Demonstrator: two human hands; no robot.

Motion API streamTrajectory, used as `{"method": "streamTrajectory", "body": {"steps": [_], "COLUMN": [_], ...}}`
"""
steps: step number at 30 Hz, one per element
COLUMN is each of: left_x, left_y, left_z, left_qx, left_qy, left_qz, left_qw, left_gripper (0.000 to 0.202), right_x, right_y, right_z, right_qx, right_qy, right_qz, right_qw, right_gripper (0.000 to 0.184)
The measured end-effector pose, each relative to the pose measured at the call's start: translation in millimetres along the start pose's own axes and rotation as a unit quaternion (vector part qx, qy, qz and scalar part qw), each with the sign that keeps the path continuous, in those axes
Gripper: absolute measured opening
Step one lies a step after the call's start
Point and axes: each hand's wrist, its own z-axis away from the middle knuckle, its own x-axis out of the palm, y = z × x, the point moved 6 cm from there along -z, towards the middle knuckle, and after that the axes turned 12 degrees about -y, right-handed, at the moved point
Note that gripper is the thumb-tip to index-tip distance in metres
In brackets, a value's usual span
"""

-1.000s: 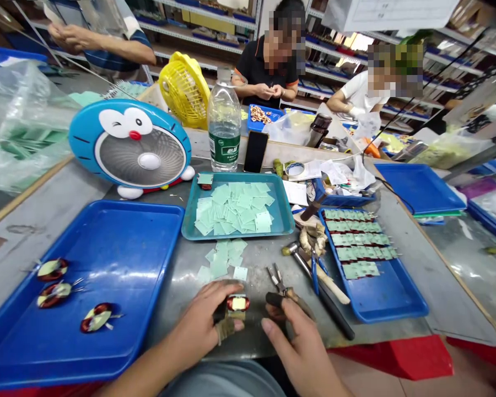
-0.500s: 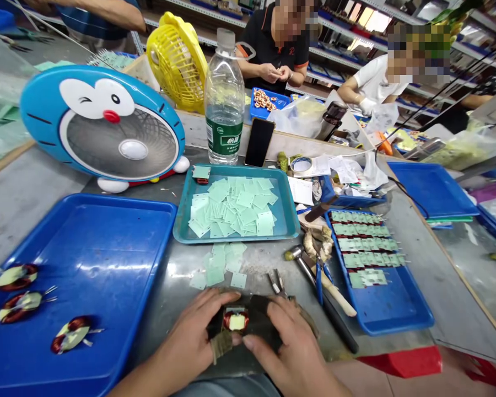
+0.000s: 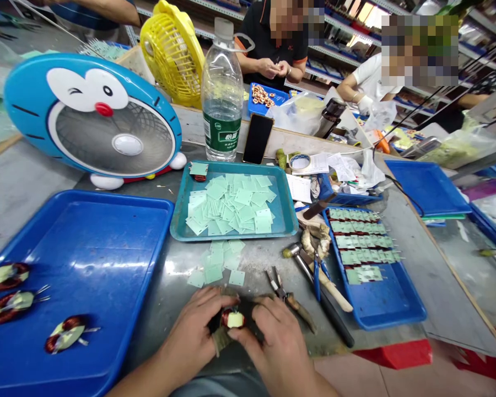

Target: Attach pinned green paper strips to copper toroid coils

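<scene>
Low in the middle of the head view, a copper-wound coil [image 3: 233,318] with a pale yellow piece on it sits between my two hands. My left hand [image 3: 196,325] closes on its left side, the thumb wrapped in a greenish cloth band. With its thumb against the coil's lower edge, my right hand [image 3: 275,339] bends its fingers round from the right. A dark thing lies around the coil between the hands; its shape is mostly hidden. Just beyond are loose pale green cards [image 3: 215,262], and a pair of pliers [image 3: 287,298] lies beside my right hand.
Left stands a blue tray [image 3: 103,226] with several coils. A teal tray [image 3: 235,237] holds green cards; a right-hand blue tray [image 3: 392,306] holds rows of card-topped coils. A hammer [image 3: 326,303], fan [image 3: 95,121], bottle [image 3: 222,105] and phone [image 3: 258,138] surround the workspace. Co-workers sit beyond.
My right hand has come in to the left, closer to my left hand, and its thumb now reaches the coil. The coil sits slightly tilted. The whole view has shifted slightly.
</scene>
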Motion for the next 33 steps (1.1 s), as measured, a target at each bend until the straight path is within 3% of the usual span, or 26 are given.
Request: {"method": "streamTrajectory", "body": {"steps": [3,8,13,18,23,33], "left_x": [1.8,-0.4,-2.3,-1.6,-1.1,0.0], "left_y": [-1,1,-3,-7,-9,-10], "left_z": [0,1,5,8,10,10], "left_qx": [0.005,0.003,-0.015,-0.016,-0.036,-0.042], "left_qy": [0.000,-0.001,0.001,-0.003,-0.009,-0.009], "left_qz": [-0.002,-0.004,-0.021,-0.025,-0.024,-0.014], "left_qw": [1.000,1.000,1.000,1.000,0.999,0.999], "left_gripper": [0.031,0.031,0.051,0.055,0.059,0.062], "right_x": [2,5,-8,-8,-8,-10], "right_y": [-2,9,23,24,30,37], "right_z": [0,4,9,14,22,24], "right_qx": [-0.008,0.002,0.038,0.051,0.057,0.067], "right_qy": [0.004,-0.041,-0.057,-0.103,-0.084,-0.092], "right_qz": [0.015,-0.005,-0.033,-0.051,-0.058,-0.035], "right_qw": [1.000,0.999,0.997,0.992,0.993,0.993], "right_gripper": [0.028,0.028,0.027,0.037,0.042,0.031]}}
